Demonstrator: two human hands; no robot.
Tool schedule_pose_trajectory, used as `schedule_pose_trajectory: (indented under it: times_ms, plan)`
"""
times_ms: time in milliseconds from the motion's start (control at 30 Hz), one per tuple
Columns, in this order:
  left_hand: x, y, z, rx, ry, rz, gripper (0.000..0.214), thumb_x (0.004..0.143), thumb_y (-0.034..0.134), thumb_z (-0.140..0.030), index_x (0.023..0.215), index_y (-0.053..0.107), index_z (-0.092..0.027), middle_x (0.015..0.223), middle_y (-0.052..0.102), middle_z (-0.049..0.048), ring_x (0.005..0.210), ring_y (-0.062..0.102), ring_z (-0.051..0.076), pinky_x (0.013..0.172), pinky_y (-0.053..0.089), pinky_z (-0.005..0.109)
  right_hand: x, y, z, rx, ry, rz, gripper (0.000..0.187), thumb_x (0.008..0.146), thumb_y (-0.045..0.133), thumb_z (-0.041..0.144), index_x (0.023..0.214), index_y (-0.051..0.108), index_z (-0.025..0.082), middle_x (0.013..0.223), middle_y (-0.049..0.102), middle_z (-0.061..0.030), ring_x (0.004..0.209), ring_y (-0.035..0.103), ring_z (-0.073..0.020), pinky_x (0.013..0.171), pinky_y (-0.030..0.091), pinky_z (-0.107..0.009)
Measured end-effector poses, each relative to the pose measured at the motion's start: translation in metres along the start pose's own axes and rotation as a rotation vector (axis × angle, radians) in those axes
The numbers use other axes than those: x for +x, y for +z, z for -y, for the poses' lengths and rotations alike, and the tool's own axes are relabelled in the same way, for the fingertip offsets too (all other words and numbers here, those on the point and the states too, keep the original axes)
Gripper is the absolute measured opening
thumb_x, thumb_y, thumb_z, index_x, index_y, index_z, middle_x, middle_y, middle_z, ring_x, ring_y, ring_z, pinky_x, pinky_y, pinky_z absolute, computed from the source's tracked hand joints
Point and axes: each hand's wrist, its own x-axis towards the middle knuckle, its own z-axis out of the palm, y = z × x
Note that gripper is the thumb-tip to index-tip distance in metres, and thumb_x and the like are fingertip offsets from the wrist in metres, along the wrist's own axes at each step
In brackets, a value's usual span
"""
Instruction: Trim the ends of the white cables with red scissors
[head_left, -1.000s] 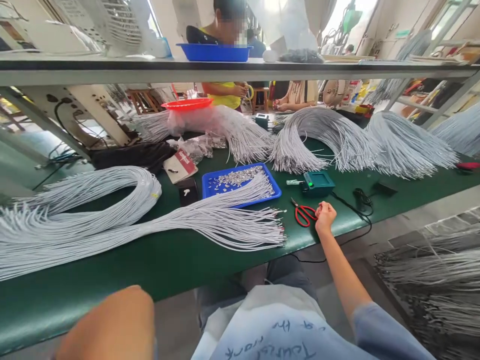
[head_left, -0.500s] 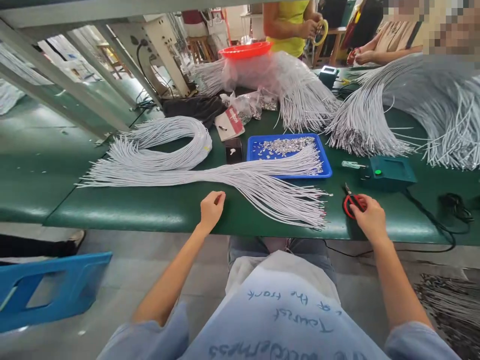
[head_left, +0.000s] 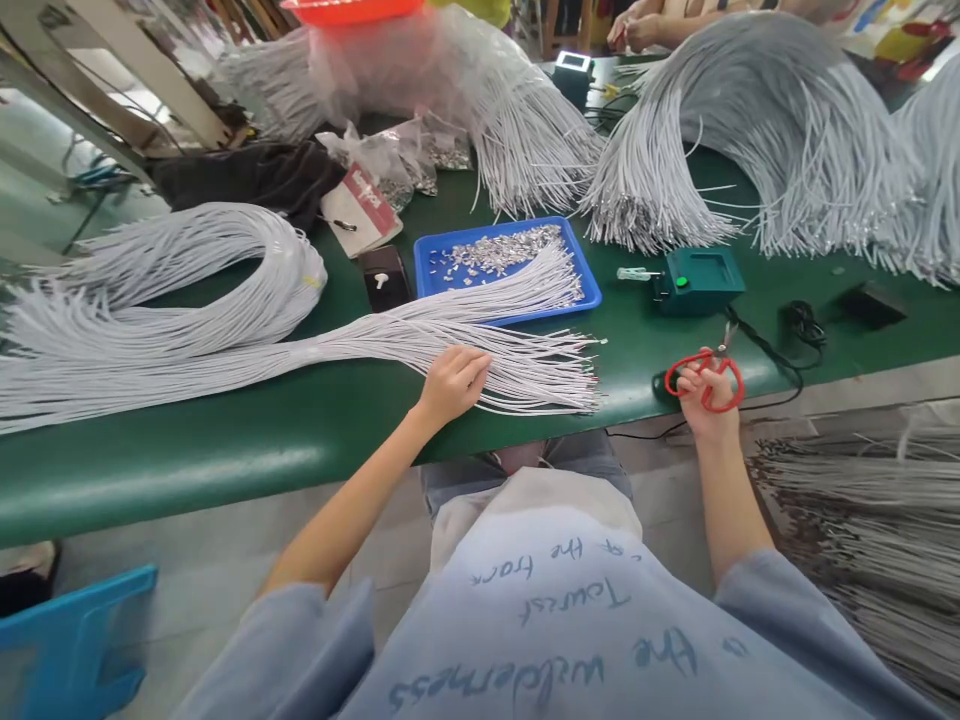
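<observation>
My right hand is closed on a pair of red-handled scissors at the front edge of the table, the blades pointing away from me. My left hand lies over the near side of a bundle of thin white wires, fingers curled together; whether a wire is pinched in them is hidden. The bundle's ends fan out towards the right, one part lying across a blue tray. Small silvery metal pieces are heaped in that tray.
A coiled white wire bundle lies at left. Right of the tray sits a small green device with a black cable. Larger wire bundles stand behind. Across the table are a co-worker's hands. A blue stool is at lower left.
My left hand has moved right, from the bare tabletop onto the wires. The scissors have been raised and turned in my right hand. The view has shifted to the right and down.
</observation>
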Motion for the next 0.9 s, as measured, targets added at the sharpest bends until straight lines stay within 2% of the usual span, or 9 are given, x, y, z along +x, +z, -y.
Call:
schedule_pose_trajectory:
  times_ms: [100,167,300,433,567,733,833,900]
  plan:
    - [0.039,0.02,-0.011,-0.036,0.11,0.101,0.031,0.097,0.042,-0.028,0.106,0.068,-0.015,0.105,0.073,0.0117,0.102,0.066,0.022,0.091,0.052,0.037,-0.002,0.004,-0.003,0.108,-0.011,-0.052,0.033,0.054,0.068,0.035,0.081,0.054,0.024,0.066,0.042,0.0063,0.049,0.032,-0.0046,0.043,0.03,-0.018]
    - [0.054,0.031,-0.017,-0.047,0.151,0.172,0.037,0.098,0.042,-0.035,0.116,0.065,-0.012,0.111,0.071,0.0149,0.108,0.064,0.026,0.095,0.05,0.041,-0.002,0.009,-0.006,0.141,-0.031,-0.093,0.032,0.055,0.069,0.031,0.084,0.056,0.024,0.065,0.043,0.0067,0.05,0.036,-0.0047,0.044,0.032,-0.017]
    - [0.057,0.047,-0.027,-0.044,0.17,0.271,0.054,0.096,0.044,-0.044,0.126,0.059,-0.002,0.126,0.062,0.0238,0.119,0.058,0.035,0.102,0.045,0.049,-0.006,0.02,-0.012,0.143,-0.094,-0.171,0.034,0.058,0.07,0.025,0.09,0.057,0.024,0.061,0.042,0.0084,0.05,0.039,-0.0052,0.044,0.033,-0.017]
    - [0.051,0.047,-0.031,0.012,0.101,0.315,0.06,0.095,0.044,-0.05,0.132,0.055,-0.004,0.139,0.052,0.0263,0.128,0.049,0.039,0.107,0.037,0.055,-0.012,0.026,-0.014,0.093,-0.121,-0.175,0.033,0.06,0.071,0.023,0.09,0.059,0.023,0.06,0.046,0.0079,0.05,0.041,-0.0059,0.044,0.032,-0.017]
    - [0.052,0.043,-0.033,-0.007,0.12,0.389,0.052,0.095,0.044,-0.048,0.122,0.061,-0.007,0.115,0.066,0.0208,0.104,0.061,0.032,0.092,0.046,0.046,-0.016,0.028,-0.012,0.047,-0.14,-0.156,0.028,0.064,0.069,0.026,0.089,0.057,0.022,0.056,0.048,0.0085,0.047,0.041,-0.0065,0.044,0.033,-0.018]
    - [0.051,0.043,-0.035,-0.03,0.142,0.388,0.042,0.097,0.042,-0.043,0.103,0.066,-0.009,0.088,0.07,0.0151,0.081,0.066,0.026,0.07,0.047,0.036,-0.01,0.036,-0.007,0.002,-0.166,-0.111,0.032,0.064,0.071,0.029,0.09,0.055,0.021,0.055,0.054,0.0076,0.041,0.041,-0.0065,0.043,0.034,-0.02]
    - [0.049,0.043,-0.037,-0.041,0.161,0.4,0.034,0.099,0.04,-0.032,0.098,0.067,-0.012,0.079,0.071,0.0116,0.074,0.067,0.022,0.064,0.045,0.032,0.007,0.055,0.006,0.01,-0.209,-0.073,0.037,0.064,0.072,0.035,0.093,0.053,0.021,0.057,0.056,0.0067,0.043,0.046,-0.0087,0.044,0.037,-0.023]
    - [0.048,0.042,-0.039,-0.029,0.163,0.419,0.032,0.098,0.038,-0.024,0.091,0.067,-0.013,0.072,0.069,0.0098,0.07,0.067,0.021,0.061,0.043,0.03,0.021,0.075,0.024,0.035,-0.295,-0.04,0.04,0.067,0.072,0.041,0.098,0.052,0.023,0.062,0.058,0.0058,0.046,0.05,-0.0107,0.046,0.041,-0.026]
